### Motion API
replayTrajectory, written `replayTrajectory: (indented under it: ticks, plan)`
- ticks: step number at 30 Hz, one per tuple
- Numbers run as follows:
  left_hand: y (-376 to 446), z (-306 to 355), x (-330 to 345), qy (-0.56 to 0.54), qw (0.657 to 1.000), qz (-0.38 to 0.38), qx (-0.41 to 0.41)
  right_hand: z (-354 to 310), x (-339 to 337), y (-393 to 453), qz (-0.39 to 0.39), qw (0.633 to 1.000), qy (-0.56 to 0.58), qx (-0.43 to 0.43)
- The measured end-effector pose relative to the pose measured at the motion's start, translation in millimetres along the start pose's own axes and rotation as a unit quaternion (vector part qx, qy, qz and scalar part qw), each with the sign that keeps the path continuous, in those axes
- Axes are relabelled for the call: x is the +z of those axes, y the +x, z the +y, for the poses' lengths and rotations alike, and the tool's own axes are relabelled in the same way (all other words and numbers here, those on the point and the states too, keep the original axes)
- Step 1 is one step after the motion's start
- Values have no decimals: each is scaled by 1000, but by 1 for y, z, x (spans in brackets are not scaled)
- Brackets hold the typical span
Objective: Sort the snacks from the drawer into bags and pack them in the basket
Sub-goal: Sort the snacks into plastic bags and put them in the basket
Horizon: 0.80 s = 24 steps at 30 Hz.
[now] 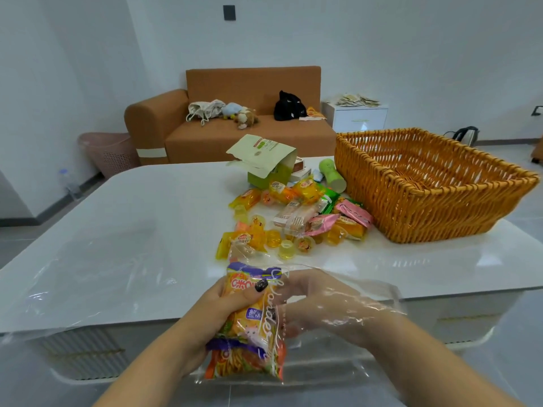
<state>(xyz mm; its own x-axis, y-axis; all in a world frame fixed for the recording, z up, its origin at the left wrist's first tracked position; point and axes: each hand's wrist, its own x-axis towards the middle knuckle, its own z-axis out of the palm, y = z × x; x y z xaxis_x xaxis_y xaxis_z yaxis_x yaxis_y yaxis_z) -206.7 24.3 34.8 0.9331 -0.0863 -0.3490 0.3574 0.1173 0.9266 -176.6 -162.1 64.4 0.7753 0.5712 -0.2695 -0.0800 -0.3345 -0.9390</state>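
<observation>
So both hands are down at the near edge of the white table (147, 215), working on a clear plastic bag (346, 292) with white script lettering on it. The left hand (226, 304) is wrapped around an orange and purple snack packet (249, 315), thumb across the front of it, dark polish on the nail. A second packet of the same sort (244, 362) sits just below it inside the bag, so they're stacked one over the other. The right hand (317, 306) is inside the clear film, fingers curled toward the packet; the plastic blurs it, so I honestly can't tell if it's pinching the packet or just the bag.

The rest of the snack pile (296, 218) is spread out around the middle of the table, closer to the right side: little yellow jelly cups, orange wrappers, a couple of pink packets, a green one. Behind the pile, toward the far edge, there's an opened green box (264, 160) with its flap up and a light green bottle (333, 174) lying on its side. The wicker basket (435, 207) takes up the far right corner of the table, just beside the pile.

Past the table there's an orange sofa (249, 113) with soft toys and a black bag on it, plus a small white cabinet (357, 118) next to it.
</observation>
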Motion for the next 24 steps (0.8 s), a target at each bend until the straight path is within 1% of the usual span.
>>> replayTrajectory:
  ticks: [2, 4, 7, 9, 10, 12, 14, 15, 19, 22, 24]
  plan:
    - [1, 1, -5, 6, 1000, 23, 12, 1, -4, -2, 1, 1000, 26, -16]
    - [4, 3, -9, -15, 998, 58, 23, -6, -5, -5, 15, 997, 67, -34]
    - [8, 7, -14, -55, 992, 109, 30, -10, -17, -2, 77, 992, 89, -51]
    - [9, 8, -17, -80, 988, 127, 40, -9, -27, 2, 117, 986, 111, -50]
    - [9, 8, -18, -82, 988, 124, 42, -7, -32, 4, 118, 983, 133, -50]
    - [7, 7, -17, -69, 992, 95, 37, -5, -35, 6, 72, 983, 166, -39]
    - [4, 5, -12, -52, 997, 57, 29, -4, -30, 9, 10, 989, 149, -23]
    - [3, 3, -11, -45, 997, 47, 27, -4, -26, 10, -2, 991, 131, -19]
    - [0, 0, -11, -23, 999, 24, 20, -6, -15, 9, -31, 993, 107, -30]
    - [-2, 2, -13, -10, 999, 48, 17, -5, -12, 8, -24, 993, 109, -31]
    - [-2, 6, -14, -28, 997, 75, 22, -6, -13, 9, -13, 992, 118, -37]
